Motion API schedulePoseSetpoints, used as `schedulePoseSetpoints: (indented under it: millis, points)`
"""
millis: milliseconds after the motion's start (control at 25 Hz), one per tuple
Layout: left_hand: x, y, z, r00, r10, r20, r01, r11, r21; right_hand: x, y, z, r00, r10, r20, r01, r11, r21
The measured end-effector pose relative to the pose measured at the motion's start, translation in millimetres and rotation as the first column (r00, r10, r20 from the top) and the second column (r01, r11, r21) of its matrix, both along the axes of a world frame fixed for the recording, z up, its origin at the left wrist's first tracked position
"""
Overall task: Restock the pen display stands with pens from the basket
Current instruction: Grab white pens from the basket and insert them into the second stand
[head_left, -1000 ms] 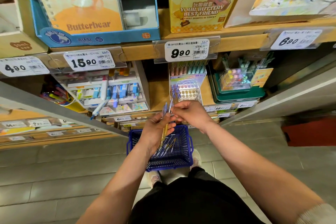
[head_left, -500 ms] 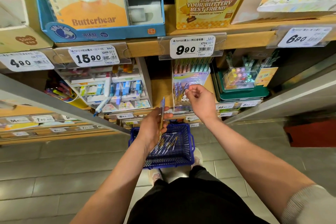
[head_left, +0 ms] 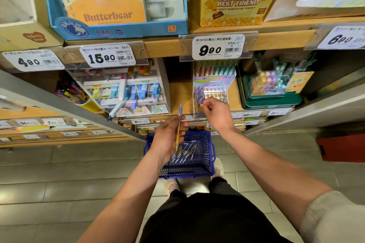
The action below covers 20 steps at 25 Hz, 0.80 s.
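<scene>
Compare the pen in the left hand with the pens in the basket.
The held pen stands nearly upright, purple end up; the basket pens lie flat at slants. The left hand grips the held pen above the basket; the basket pens rest loose on its floor. The held pen is single; the basket pens are several. Both look gold-barrelled with pale purple ends.

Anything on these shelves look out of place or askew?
Yes: a blue-tipped pen hangs slanted out of the white display stand, its tip past the shelf edge, while other stock sits slotted.
</scene>
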State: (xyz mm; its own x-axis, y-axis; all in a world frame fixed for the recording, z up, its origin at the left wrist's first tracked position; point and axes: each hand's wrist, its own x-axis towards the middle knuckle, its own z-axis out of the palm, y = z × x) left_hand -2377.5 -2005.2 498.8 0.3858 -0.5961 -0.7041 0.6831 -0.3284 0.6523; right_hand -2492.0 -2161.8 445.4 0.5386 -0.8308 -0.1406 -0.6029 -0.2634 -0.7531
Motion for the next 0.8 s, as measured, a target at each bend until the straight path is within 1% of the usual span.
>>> schedulePoseSetpoints:
  millis: [120, 320, 400, 560, 640, 680, 720, 760, 800]
  points:
    - [0, 1, 2, 1.0, 0.012, 0.021, -0.012, 1.0, -0.004, 5, -1, -8, 0.996, 0.014, -0.089, -0.011, 1.0, 0.028]
    - [2, 2, 4, 0.998, 0.056, -0.031, -0.057, 0.998, -0.029, 10, -1, -14, 0.997, 0.001, -0.074, 0.002, 0.999, 0.039]
    - [0, 2, 4, 0.997, 0.057, -0.044, -0.06, 0.997, -0.051, 10, -1, -16, 0.995, -0.002, -0.095, 0.007, 0.998, 0.055]
    - [-6, 3, 0, 1.0, 0.014, 0.002, -0.014, 0.997, -0.075, 2, 1, -21, 0.983, -0.018, -0.183, 0.046, 0.988, 0.145]
    - [-9, 1, -2, 1.0, 0.01, 0.016, -0.009, 0.997, -0.074, -6, 2, -18, 0.981, -0.021, -0.194, 0.063, 0.975, 0.214]
    - [-10, -1, -3, 1.0, 0.006, 0.02, -0.004, 0.997, -0.073, -11, 3, -13, 0.984, -0.002, -0.176, 0.048, 0.964, 0.26]
    - [-13, -3, -4, 1.0, -0.005, 0.027, 0.006, 0.998, -0.066, -16, 5, -9, 0.992, 0.013, -0.128, 0.031, 0.943, 0.331]
    - [-16, -5, -6, 0.999, -0.022, 0.04, 0.024, 0.998, -0.054, -21, 8, -3, 0.999, -0.002, -0.046, 0.022, 0.902, 0.431]
    - [-19, -7, -8, 0.997, -0.041, 0.058, 0.044, 0.998, -0.039, -26, 11, 4, 0.996, -0.059, 0.07, 0.01, 0.83, 0.557]
